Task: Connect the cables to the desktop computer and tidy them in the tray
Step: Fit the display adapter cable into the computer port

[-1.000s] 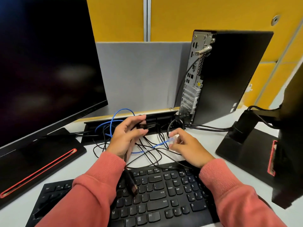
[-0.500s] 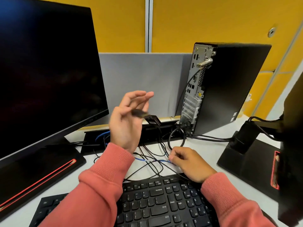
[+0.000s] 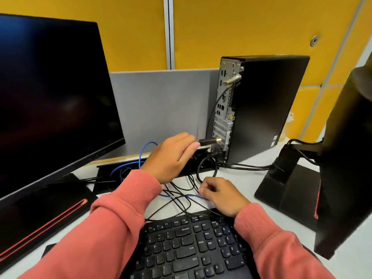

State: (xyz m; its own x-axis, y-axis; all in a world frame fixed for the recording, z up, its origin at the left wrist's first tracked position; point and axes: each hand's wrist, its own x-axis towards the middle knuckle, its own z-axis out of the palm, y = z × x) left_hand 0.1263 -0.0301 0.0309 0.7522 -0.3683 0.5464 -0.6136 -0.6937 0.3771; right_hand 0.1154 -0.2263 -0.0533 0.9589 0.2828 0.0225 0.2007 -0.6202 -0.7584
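Cables (image 3: 181, 196): perhaps six; two hands (image 3: 173, 156)

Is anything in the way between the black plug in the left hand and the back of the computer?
Nothing visible is. The left hand pinches the black plug, whose metal tip points at the lower back panel of the desktop computer, with only open air between. I cannot tell whether it already touches a port.

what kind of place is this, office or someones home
Most likely an office workstation. Yellow partition panels with a grey desk divider enclose the desk, which carries two monitors, a slim desktop computer and a built-in cable tray.
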